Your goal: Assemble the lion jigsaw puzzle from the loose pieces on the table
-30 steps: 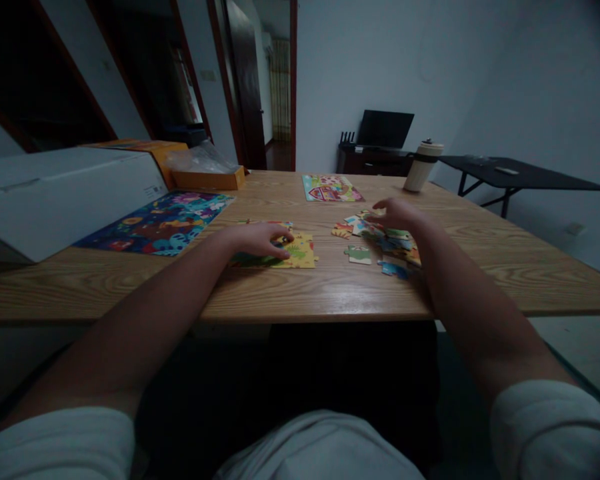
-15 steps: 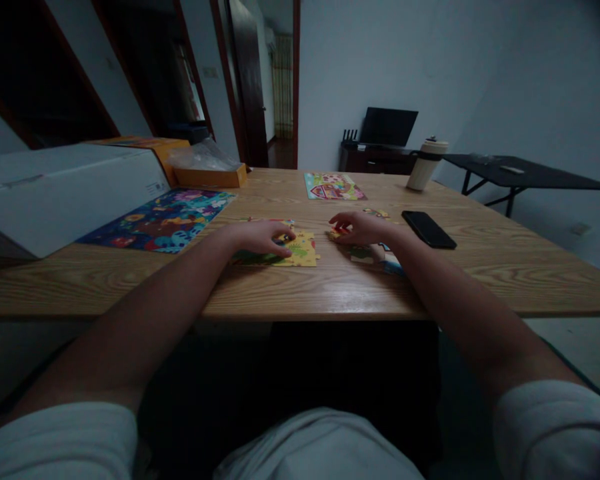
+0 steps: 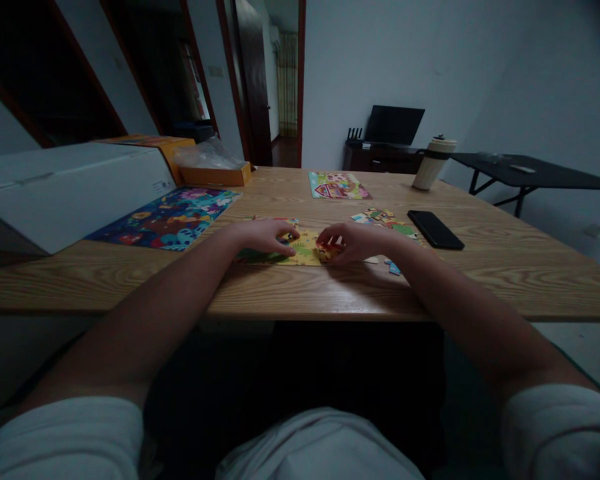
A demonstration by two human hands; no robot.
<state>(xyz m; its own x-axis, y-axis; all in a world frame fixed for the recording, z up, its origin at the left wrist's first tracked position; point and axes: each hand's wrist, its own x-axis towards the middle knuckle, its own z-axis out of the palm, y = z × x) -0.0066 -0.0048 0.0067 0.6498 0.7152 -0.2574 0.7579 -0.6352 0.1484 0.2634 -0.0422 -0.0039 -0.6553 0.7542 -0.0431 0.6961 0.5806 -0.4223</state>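
Observation:
A partly joined yellow and green jigsaw puzzle (image 3: 306, 248) lies flat near the front of the table. My left hand (image 3: 267, 238) rests over its left part, thumb and fingers apart and holding nothing. At the puzzle's right edge, my right hand (image 3: 347, 241) grips a yellow and red puzzle piece (image 3: 329, 251) between thumb and fingers. Whether that piece touches the edge I cannot tell. Loose puzzle pieces (image 3: 380, 216) lie beyond my right hand, and a blue piece (image 3: 393, 267) is beside its wrist. My left hand hides part of the puzzle.
A colourful farm-picture sheet (image 3: 339, 185) lies farther back. To the left are a dark blue picture puzzle (image 3: 173, 223), a white box (image 3: 75, 187) and an orange tray (image 3: 215, 175) with clear plastic. A black phone (image 3: 435, 230) and a cream tumbler (image 3: 431, 165) stand to the right.
My right hand has moved left with the piece to the puzzle's right edge, uncovering more loose pieces. My left hand stays on the puzzle. The view has shifted slightly.

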